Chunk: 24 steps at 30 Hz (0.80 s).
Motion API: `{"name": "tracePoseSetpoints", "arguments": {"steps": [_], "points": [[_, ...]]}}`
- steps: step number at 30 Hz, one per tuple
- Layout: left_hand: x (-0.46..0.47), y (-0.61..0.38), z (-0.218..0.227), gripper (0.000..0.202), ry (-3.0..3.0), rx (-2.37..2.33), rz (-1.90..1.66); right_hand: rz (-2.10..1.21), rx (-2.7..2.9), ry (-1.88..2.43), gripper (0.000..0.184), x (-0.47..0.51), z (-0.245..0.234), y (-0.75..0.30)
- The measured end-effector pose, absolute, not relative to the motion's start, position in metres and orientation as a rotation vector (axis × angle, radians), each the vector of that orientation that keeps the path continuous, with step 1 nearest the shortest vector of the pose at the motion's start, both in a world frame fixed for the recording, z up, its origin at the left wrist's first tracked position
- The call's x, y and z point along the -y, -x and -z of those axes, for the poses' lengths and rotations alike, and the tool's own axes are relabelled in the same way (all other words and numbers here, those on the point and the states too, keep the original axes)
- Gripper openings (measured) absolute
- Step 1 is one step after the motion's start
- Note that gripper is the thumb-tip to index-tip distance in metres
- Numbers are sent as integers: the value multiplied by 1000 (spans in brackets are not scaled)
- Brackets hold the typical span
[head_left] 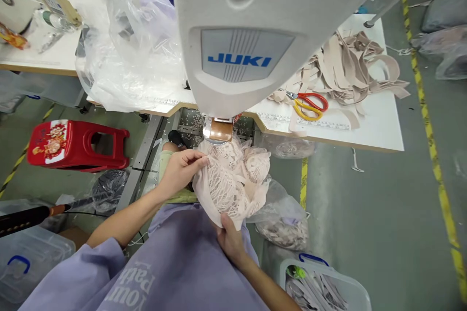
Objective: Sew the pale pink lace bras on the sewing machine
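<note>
Machine (251, 17) lettered "JUKI"; left hand (180, 170), right hand (230, 239) hold lace garment (226, 188)

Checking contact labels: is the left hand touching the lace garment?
Touching. The head view shows the left hand pinching the upper left edge of the lace garment between thumb and fingertips.

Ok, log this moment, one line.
left hand: pinching lace garment | right hand: holding its near edge | sewing machine: at garment's far end | scissors: on table

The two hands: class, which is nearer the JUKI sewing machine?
The left hand, pinching the lace bra at its left edge; the right hand, holding its lower edge, is farther.
</note>
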State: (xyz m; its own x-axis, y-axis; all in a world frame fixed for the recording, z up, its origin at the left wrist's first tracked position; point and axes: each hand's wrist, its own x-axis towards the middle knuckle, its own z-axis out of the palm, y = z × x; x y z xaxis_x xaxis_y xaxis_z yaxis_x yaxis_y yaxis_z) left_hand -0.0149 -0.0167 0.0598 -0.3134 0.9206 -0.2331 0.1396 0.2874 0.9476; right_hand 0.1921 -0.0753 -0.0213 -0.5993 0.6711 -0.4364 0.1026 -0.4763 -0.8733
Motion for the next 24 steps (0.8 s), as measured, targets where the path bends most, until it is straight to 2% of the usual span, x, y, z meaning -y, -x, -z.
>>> {"name": "tracePoseSetpoints", "arguments": {"steps": [2, 5, 6, 7, 9, 11, 12, 15, 19, 24], "points": [[13, 15, -53, 24, -1126, -1773, -1109, -2198, 1368, 1079, 65, 75, 10, -197], [9, 12, -52, 24, -1282, -1750, -948, -2557, 1733, 399, 67, 49, -20, -221], [8, 9, -56, 25, -1350, -1705, -884, -2541, 1856, 192, 60, 33, -31, -230], [8, 4, -62, 25, -1425, -1643, -823, -2394, 1945, 165, 52, 14, -40, -237], [5, -5, -77, 28, -1577, -1509, -737, -1871, 2044, 475, 42, -26, -53, -243], [1, -12, -92, 33, -1685, -1413, -719, -1474, 2108, 697, 56, -65, -57, -233], [-2, -14, -98, 35, -1710, -1401, -727, -1422, 2169, 683, 61, -81, -58, -224], [-13, -5, -107, 37, -1682, -1537, -777, -1523, 2238, 552, 50, -111, -57, -192], [-31, 28, -111, 51, -1506, -1769, -784, -1486, 2081, 817, 47, -124, -67, -165], [-47, 57, -115, 38, -1308, -1841, -833, -1478, 2090, 1026, 49, -143, -78, -150]]}}
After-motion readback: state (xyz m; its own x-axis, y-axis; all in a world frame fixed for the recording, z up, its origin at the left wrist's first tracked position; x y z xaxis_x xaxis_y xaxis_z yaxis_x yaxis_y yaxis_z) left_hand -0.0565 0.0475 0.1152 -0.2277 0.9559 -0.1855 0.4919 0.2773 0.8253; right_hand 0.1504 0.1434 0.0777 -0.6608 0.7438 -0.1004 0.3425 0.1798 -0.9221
